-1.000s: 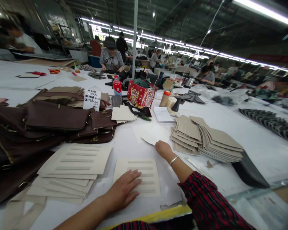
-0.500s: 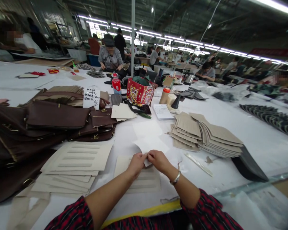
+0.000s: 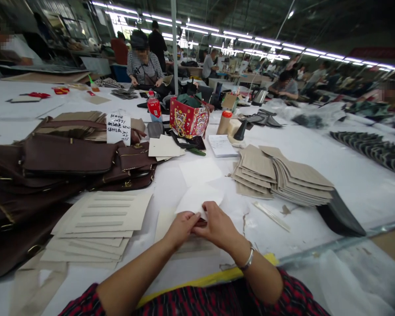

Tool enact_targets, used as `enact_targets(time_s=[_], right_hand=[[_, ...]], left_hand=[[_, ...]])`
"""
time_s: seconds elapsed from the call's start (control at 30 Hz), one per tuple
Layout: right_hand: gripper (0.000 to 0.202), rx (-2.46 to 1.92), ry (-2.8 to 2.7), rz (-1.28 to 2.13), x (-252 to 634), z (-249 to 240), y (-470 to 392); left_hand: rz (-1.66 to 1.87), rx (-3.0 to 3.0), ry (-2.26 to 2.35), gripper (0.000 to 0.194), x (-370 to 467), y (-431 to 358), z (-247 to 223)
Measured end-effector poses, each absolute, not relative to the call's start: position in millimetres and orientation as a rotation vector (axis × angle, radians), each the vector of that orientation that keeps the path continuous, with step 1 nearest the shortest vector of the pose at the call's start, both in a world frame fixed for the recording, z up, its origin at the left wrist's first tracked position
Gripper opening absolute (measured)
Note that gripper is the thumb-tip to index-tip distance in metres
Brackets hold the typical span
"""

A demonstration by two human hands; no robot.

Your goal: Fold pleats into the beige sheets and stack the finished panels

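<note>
Both my hands meet over a beige panel (image 3: 163, 221) that lies flat on the table, its middle covered by my fingers. My left hand (image 3: 181, 229) pinches the near edge of a white sheet (image 3: 197, 197). My right hand (image 3: 217, 224) grips the same edge from the right, thumb and fingers closed on it. The sheet tilts up away from me, and the fingertips partly hide its near edge. Just beyond it lies another white sheet (image 3: 200, 171). To the left is a fanned stack of beige panels (image 3: 102, 215) with strips across the top one.
Dark brown leather bags (image 3: 69, 156) crowd the left side. On the right sit a stack of taupe pieces (image 3: 283, 175) and a clear strip (image 3: 271, 216). Farther back stand a red patterned box (image 3: 187, 118), a bottle (image 3: 154, 107) and a notepad (image 3: 222, 145). A co-worker (image 3: 145, 66) sits across the table.
My right hand has shifted its grip, its fingers now lifted over the white sheet's edge. The sheet has moved slightly left and nearer. The camera view has shifted a little.
</note>
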State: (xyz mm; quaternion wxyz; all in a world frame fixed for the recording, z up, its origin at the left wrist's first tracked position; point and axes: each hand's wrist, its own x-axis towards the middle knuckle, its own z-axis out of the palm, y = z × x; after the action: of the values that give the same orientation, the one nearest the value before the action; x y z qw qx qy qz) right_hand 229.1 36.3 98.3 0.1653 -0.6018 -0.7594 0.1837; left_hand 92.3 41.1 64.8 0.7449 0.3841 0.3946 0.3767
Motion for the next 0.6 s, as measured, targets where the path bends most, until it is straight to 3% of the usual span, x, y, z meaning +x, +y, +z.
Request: enact_targets(time_s=[0.07,0.2,0.33,0.47,0.53,0.6], right_hand=[[0.038,-1.727,-2.195,0.606,232,108,36],[0.009,-1.663,-2.304,0.646,245,131,48],[0.019,-1.508,-2.169,0.818,259,156,57],[0.017,-1.402,-2.212,0.997,263,186,57],[0.014,-1.386,-2.308,0.986,264,206,57],[0.018,-1.29,-2.268,1.05,268,226,59]], left_hand=[[0.81,1.066,0.822,0.025,90,37,77],[1.016,1.263,1.061,0.032,75,28,78],[1.173,1.077,1.316,0.054,56,21,61],[1.35,1.577,1.299,0.072,50,30,95],[1.276,1.842,1.173,0.067,53,44,133],[0.977,1.882,1.071,0.042,57,61,170]])
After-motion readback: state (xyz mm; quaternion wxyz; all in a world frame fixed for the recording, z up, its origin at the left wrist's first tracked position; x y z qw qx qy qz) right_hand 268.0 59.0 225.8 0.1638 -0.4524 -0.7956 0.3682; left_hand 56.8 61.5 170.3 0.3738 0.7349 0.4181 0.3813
